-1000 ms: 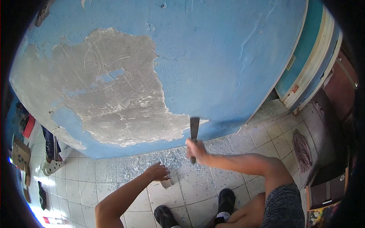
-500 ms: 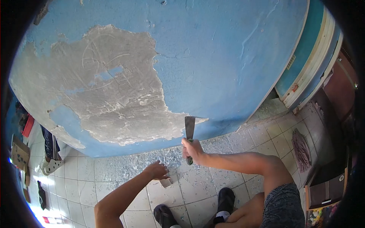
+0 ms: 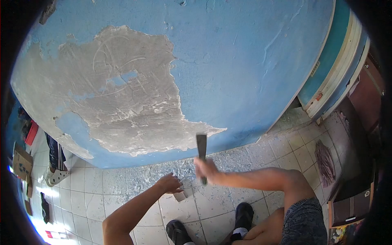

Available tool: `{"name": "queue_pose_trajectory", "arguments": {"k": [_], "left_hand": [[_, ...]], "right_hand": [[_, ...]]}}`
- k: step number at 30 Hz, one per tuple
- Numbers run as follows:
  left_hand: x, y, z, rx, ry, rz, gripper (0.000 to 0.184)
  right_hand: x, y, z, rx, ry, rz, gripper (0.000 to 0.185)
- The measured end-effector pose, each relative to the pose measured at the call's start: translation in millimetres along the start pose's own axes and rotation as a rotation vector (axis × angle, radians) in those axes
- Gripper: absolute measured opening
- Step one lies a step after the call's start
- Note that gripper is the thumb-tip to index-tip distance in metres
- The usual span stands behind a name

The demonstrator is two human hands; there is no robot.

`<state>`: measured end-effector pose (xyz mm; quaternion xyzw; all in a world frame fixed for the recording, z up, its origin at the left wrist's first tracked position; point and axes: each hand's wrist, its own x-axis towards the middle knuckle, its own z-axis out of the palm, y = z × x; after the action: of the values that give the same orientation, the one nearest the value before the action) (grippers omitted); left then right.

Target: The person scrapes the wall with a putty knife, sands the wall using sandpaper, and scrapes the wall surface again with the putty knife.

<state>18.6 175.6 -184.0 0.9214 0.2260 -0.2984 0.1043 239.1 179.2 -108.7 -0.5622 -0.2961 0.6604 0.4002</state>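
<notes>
My right hand is closed around the handle of a putty knife. Its flat metal blade points up in front of the lower wall, near the torn paint edge; whether it touches cannot be told. The wall is painted blue, with a large bare grey patch where the paint is gone. Low down in front of the wall is my left hand, its fingers apart and slightly bent. Just below its thumb shows a small pale rectangular piece; I cannot tell whether they touch.
Paint flakes litter the tiled floor along the wall. At left, another person's leg and clog show beside a cardboard box. A crumpled cloth lies at right, near dark furniture. A doorway frame bounds the wall.
The putty knife and my right hand have moved down a little, and the blade has dropped from the paint edge. My left hand has barely moved.
</notes>
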Motion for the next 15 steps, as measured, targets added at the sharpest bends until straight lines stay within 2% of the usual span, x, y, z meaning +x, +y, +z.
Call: {"name": "queue_pose_trajectory", "arguments": {"k": [1,5,6,9,11,15], "left_hand": [[-2,0,-3,0.003,0.008,0.004,0.054],[3,1,1,0.027,-0.014,0.015,0.055],[3,0,2,0.023,-0.003,0.010,0.055],[4,0,-3,0.011,0.001,0.017,0.056],[4,2,-6,-0.001,-0.035,0.027,0.057],[11,3,-7,0.012,-0.006,0.026,0.058]], "right_hand": [[6,-9,1,-0.042,0.058,-0.085,0.032],[-7,0,-7,0.044,-0.031,-0.028,0.031],[-18,11,-5,-0.030,-0.061,0.029,0.030],[-16,6,0,-0.043,-0.015,-0.024,0.029],[0,-18,-5,0.164,-0.127,0.018,0.030],[-8,-12,-4,0.075,-0.085,-0.019,0.030]]}}
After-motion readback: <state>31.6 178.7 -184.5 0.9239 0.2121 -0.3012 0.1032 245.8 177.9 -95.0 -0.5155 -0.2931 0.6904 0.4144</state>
